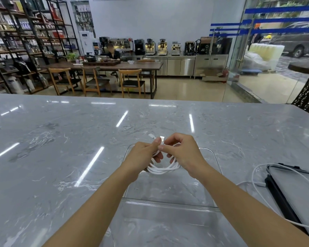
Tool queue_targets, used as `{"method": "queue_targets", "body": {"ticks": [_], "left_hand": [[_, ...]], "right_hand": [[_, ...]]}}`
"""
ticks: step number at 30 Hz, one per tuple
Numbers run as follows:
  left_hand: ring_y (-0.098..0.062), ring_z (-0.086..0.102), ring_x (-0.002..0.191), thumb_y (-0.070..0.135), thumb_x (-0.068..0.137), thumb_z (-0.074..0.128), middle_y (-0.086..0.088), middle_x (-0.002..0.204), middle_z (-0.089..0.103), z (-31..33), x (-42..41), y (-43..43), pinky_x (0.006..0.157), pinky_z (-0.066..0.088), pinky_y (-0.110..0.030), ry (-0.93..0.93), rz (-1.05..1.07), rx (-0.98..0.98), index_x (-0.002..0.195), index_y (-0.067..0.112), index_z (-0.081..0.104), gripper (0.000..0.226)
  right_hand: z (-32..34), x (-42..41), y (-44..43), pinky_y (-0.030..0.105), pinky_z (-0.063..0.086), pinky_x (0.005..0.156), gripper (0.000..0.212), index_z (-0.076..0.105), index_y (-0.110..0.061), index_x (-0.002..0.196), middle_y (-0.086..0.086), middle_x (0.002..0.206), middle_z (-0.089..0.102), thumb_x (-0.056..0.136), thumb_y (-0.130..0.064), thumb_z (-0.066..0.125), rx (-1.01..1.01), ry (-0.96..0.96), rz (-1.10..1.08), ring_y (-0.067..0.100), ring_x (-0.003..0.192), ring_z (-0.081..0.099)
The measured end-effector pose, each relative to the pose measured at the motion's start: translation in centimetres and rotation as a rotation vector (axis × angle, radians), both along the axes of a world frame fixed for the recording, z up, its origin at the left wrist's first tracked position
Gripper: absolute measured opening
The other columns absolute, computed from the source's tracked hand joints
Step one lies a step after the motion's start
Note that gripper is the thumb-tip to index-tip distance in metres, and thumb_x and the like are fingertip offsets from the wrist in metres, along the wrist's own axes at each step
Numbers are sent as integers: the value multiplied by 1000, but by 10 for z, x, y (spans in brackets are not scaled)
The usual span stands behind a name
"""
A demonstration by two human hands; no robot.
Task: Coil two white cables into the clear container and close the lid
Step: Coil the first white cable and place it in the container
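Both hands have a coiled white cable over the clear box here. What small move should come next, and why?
Probably lower the coiled cable into the clear container and let go. The left hand and right hand hold it looped above the open box, while the second cable lies loose by the lid.

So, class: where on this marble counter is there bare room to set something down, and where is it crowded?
Bare: the whole counter left of the clear container, and the strip beyond it to the far edge. Crowded: the right side, where the lid and the loose white cable lie. Both hands, left hand and right hand, hold the coiled cable above the container.
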State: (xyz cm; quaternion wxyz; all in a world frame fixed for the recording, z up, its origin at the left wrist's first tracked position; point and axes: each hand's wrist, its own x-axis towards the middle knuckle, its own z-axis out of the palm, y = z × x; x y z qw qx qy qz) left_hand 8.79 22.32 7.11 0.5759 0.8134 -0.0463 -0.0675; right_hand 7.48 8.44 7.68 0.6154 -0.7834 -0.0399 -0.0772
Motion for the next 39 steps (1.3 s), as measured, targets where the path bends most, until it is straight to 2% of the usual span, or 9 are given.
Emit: {"method": "queue_targets", "body": {"ticks": [5, 9, 13, 16, 19, 22, 28, 34, 39], "left_hand": [[-8, 51, 44, 48, 89, 47, 3, 57, 64, 1, -1, 2, 54, 45, -26, 85, -121, -156, 74, 7, 69, 49], [-16, 66, 58, 14, 95, 44, -5, 72, 70, 3, -2, 15, 64, 58, -29, 244, -319, -468, 94, -1, 66, 26], [-18, 70, 60, 3, 94, 42, -12, 75, 74, 10, -2, 20, 57, 58, -27, 327, -217, -402, 96, -2, 64, 23], [-17, 68, 54, 4, 93, 43, -15, 73, 72, 17, -3, 19, 48, 54, -24, 378, -178, -364, 91, -1, 64, 22], [-11, 56, 49, 7, 94, 44, -7, 71, 62, 14, -8, 14, 46, 47, -20, 278, -166, -266, 87, 3, 65, 22], [-9, 45, 55, 8, 96, 41, -1, 69, 56, 5, -13, 10, 49, 40, -18, 172, -185, -159, 87, 9, 63, 25], [-13, 59, 60, 5, 84, 58, -6, 74, 66, -3, -12, 18, 57, 51, -24, 101, -36, 27, 84, 8, 59, 4], [-24, 64, 76, 13, 80, 60, -5, 81, 65, 1, -3, 18, 68, 49, -32, -109, -25, 656, 79, 11, 61, 3], [-28, 63, 81, 7, 80, 52, -10, 100, 64, -2, 4, 12, 70, 49, -33, -182, -42, 930, 90, 7, 60, 13]], "right_hand": [[0, -1, -1, 37, 51, 62, 20, 69, -25, 87, 0, 70, 54, 75, -10, 73, -48, -66, 44, 16, 59, 51], [1, -4, -4, 24, 45, 73, 28, 62, -33, 72, -9, 77, 59, 74, -7, 71, -48, -194, 11, 6, 74, 56], [-2, -9, 3, 15, 43, 74, 16, 62, -19, 75, -12, 77, 61, 77, -4, 66, -172, -303, 57, 4, 78, 57], [-3, -11, 7, 14, 42, 67, 6, 61, -5, 80, 3, 77, 61, 80, 1, 62, -242, -406, 62, 12, 74, 56], [-5, -10, 7, 24, 47, 65, 3, 57, -4, 82, 9, 83, 61, 85, -3, 59, -252, -389, 20, 18, 75, 56], [-5, -8, 10, 10, 44, 55, 6, 54, -7, 82, 6, 85, 56, 86, -6, 57, -215, -308, 24, 12, 72, 55], [-8, 1, 6, 14, 42, 67, 13, 57, -16, 74, -6, 78, 55, 82, -8, 64, -246, -110, 20, 8, 73, 54], [-7, 7, 12, 23, 46, 62, 7, 64, -12, 74, 6, 76, 65, 78, -12, 70, -333, 53, 36, 18, 72, 60], [-3, 18, 14, 36, 52, 69, 13, 61, -12, 68, 8, 73, 64, 76, -10, 71, -430, 164, 90, 22, 69, 59]]}}
